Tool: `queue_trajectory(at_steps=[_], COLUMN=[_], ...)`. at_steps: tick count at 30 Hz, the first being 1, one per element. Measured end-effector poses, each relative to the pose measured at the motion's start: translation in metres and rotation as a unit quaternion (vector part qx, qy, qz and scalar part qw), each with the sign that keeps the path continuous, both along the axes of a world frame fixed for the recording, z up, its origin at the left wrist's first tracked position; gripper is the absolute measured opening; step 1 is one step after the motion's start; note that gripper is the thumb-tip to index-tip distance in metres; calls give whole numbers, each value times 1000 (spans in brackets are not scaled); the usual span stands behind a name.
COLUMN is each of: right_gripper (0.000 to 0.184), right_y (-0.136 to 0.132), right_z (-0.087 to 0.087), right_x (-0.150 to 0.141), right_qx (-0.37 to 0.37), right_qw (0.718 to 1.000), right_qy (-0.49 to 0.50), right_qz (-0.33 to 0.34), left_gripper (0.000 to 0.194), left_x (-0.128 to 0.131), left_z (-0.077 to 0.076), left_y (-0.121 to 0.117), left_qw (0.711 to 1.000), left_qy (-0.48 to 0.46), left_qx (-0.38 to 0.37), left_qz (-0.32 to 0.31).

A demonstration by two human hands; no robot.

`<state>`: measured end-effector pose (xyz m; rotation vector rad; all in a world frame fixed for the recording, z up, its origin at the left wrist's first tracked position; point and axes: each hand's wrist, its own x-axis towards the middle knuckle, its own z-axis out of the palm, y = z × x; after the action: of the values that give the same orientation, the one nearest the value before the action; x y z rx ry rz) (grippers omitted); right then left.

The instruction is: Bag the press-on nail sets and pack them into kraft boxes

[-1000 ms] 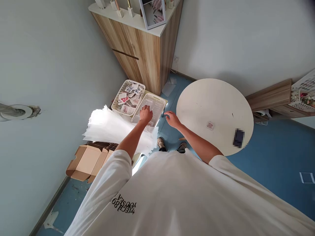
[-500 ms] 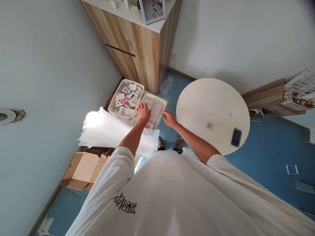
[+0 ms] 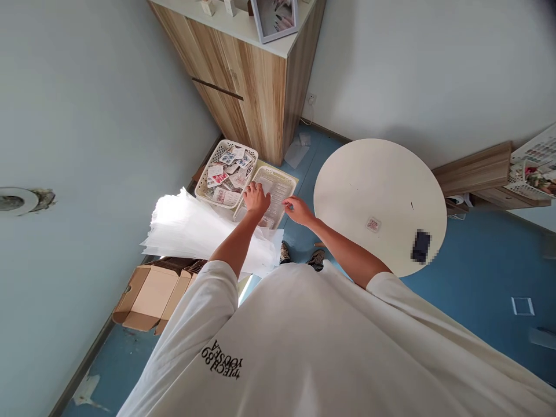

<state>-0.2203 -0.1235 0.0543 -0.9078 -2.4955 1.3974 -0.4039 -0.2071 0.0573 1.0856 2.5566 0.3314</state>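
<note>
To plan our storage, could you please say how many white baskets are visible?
3: a white basket of small packets; a second basket beside it, holding clear containers, with the left hand over it; a third basket at far right. Others may be hidden.

The only lettering I can read is the black print (image 3: 222, 360) on the chest of my white T-shirt (image 3: 304, 324), nearer to me than the round surface (image 3: 369, 174) and off to its left. It stands upside down to my eye: one line seems to be "PIECH 89", with another mark at its end, and another reads "YOUSEA". Part of the print runs together and I can't make it out.

The printed cards (image 3: 226, 174) in the basket left of the round surface are too small for me to read. So are the pinkish-red printed packet (image 3: 373, 225) lying on that surface and the chart (image 3: 541, 147) of small coloured marks to its right.
</note>
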Motion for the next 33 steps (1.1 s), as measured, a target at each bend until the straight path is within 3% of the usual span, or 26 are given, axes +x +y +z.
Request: queue_trajectory(at_steps=[3, 10, 14, 21, 25, 33], right_gripper=[11, 25, 33, 21, 5, 17], right_y=[-14, -66, -85, -99, -104, -79], right_z=[9, 19, 18, 14, 15, 18], right_x=[-14, -44, -43, -50, -61, -73], right_qx=[-27, 35, 89, 143, 120, 49], right_qw=[996, 966, 949, 959, 971, 997], right_qy=[15, 15, -6, 6, -3, 41], right_qz=[83, 256, 304, 243, 209, 41], left_gripper=[45, 41, 39, 48, 52, 49], left_x=[-3, -16, -19, -22, -24, -22], left_z=[5, 12, 13, 22, 33, 41], left_y=[-10, -40, -53, -71, -85, -95], left_qw=[1000, 999, 997, 994, 990, 986], left_qy=[-2, 15, 21, 23, 35, 43], left_qx=[19, 29, 42, 71, 93, 115], left_qz=[6, 37, 57, 84, 98, 110])
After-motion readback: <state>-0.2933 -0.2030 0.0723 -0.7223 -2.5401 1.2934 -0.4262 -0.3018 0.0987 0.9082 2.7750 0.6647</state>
